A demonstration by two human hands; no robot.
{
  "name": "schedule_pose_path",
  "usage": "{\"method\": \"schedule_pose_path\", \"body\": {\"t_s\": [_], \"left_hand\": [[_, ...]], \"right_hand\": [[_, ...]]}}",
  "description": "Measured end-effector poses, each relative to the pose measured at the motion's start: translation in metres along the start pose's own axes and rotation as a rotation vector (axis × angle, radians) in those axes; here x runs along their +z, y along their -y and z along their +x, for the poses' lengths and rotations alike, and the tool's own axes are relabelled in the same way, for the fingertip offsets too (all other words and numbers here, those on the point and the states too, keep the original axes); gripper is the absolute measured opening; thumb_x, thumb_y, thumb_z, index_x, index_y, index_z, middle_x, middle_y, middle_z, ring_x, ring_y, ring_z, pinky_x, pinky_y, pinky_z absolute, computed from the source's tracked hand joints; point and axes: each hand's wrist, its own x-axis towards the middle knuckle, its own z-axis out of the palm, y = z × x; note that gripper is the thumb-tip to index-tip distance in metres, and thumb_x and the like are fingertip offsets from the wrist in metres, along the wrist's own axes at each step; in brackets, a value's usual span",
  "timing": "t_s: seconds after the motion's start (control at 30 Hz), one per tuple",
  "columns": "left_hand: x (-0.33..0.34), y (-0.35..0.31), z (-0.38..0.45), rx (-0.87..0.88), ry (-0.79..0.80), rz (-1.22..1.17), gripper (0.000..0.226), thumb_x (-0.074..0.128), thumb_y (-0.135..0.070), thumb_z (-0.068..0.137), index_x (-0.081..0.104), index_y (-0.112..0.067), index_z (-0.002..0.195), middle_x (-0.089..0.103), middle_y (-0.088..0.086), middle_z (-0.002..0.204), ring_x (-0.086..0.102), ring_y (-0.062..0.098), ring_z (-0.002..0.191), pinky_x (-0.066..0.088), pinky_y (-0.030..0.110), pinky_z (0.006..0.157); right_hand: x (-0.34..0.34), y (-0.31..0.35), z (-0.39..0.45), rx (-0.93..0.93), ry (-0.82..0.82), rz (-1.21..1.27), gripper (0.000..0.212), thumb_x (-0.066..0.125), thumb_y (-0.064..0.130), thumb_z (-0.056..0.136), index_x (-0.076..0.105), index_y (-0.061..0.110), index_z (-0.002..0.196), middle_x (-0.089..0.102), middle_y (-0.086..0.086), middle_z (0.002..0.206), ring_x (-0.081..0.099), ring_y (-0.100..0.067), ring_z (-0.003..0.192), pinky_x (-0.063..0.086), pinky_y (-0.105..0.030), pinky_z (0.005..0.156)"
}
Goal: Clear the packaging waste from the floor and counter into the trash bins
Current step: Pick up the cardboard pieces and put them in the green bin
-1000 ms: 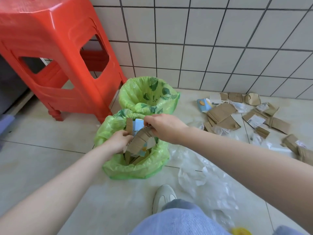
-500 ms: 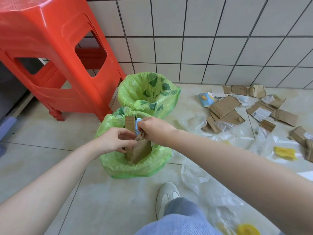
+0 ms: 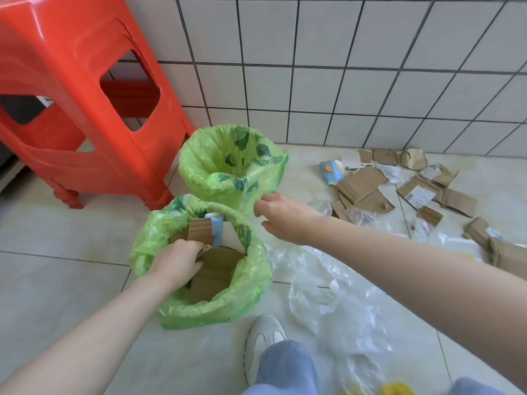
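Reaching down from the lower left of the head view, the left hand [image 3: 179,260] sits inside the mouth of the nearer green-lined round trash bin [image 3: 245,292], its fingers curled down and pressed onto the brown corrugated cardboard pieces [image 3: 212,269] standing in it; whether they grip a piece or only push on it cannot be told; a blue-and-white printed carton scrap [image 3: 218,226] stands upright behind the cardboard, against the far side of that bin. The right hand [image 3: 281,216] hangs in the air above the floor, just right of both bins, forearm running in from the lower right; its fingers are loosely spread and hold nothing. The farther green-lined round trash bin [image 3: 199,166] stands just behind the nearer one, beside a red plastic stool [image 3: 82,89]. Clear crumpled plastic film [image 3: 336,303] lies on the pale tiled floor [image 3: 57,280] under the right forearm; scattered brown cardboard scraps [image 3: 365,186] lie farther right, near the white tiled wall [image 3: 342,67]. A white shoe [image 3: 263,337] rests below the nearer bin.
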Motion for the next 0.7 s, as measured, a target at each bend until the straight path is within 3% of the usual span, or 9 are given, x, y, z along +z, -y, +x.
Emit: {"method": "schedule_pose_path", "body": {"t_s": [0.1, 0.2, 0.37, 0.53, 0.7], "left_hand": [[-0.011, -0.009, 0.002, 0.034, -0.092, -0.089, 0.023, 0.068, -0.037, 0.082, 0.062, -0.025, 0.1, 0.065, -0.005, 0.099, 0.063, 0.021, 0.092, 0.051, 0.032, 0.067], [-0.031, -0.026, 0.006, 0.084, -0.215, -0.133, 0.031, 0.066, -0.04, 0.083, 0.06, -0.024, 0.108, 0.059, -0.007, 0.102, 0.06, 0.018, 0.092, 0.051, 0.032, 0.07], [-0.058, -0.075, 0.016, 0.172, -0.372, -0.263, 0.024, 0.058, -0.03, 0.09, 0.061, -0.019, 0.112, 0.06, -0.008, 0.104, 0.058, 0.013, 0.09, 0.053, 0.032, 0.071], [-0.061, -0.144, 0.04, 0.29, -0.325, -0.271, 0.021, 0.052, -0.025, 0.092, 0.06, -0.019, 0.111, 0.06, -0.007, 0.103, 0.055, 0.012, 0.089, 0.048, 0.029, 0.068], [-0.041, -0.214, 0.083, 0.373, -0.2, -0.191, 0.024, 0.047, -0.026, 0.091, 0.059, -0.02, 0.111, 0.062, -0.004, 0.109, 0.058, 0.019, 0.099, 0.05, 0.032, 0.074]], "right_hand": [[-0.013, -0.031, -0.026, 0.073, 0.083, -0.054, 0.029, 0.046, 0.018, 0.096, 0.05, 0.012, 0.124, 0.053, -0.008, 0.12, 0.047, -0.025, 0.116, 0.041, -0.03, 0.084], [-0.025, -0.057, -0.05, 0.156, 0.141, -0.069, 0.027, 0.047, 0.02, 0.095, 0.053, 0.013, 0.12, 0.055, -0.007, 0.117, 0.052, -0.026, 0.112, 0.047, -0.038, 0.09], [-0.035, -0.091, -0.087, 0.248, 0.205, -0.128, 0.024, 0.046, 0.028, 0.096, 0.055, 0.015, 0.115, 0.058, -0.003, 0.113, 0.057, -0.023, 0.103, 0.043, -0.029, 0.073], [-0.041, -0.131, -0.124, 0.325, 0.287, -0.16, 0.021, 0.041, 0.025, 0.096, 0.055, 0.016, 0.109, 0.061, -0.002, 0.104, 0.06, -0.023, 0.092, 0.054, -0.038, 0.08], [-0.045, -0.186, -0.151, 0.37, 0.331, -0.165, 0.021, 0.043, 0.026, 0.096, 0.053, 0.019, 0.113, 0.057, 0.001, 0.106, 0.054, -0.019, 0.091, 0.051, -0.035, 0.083]]}}
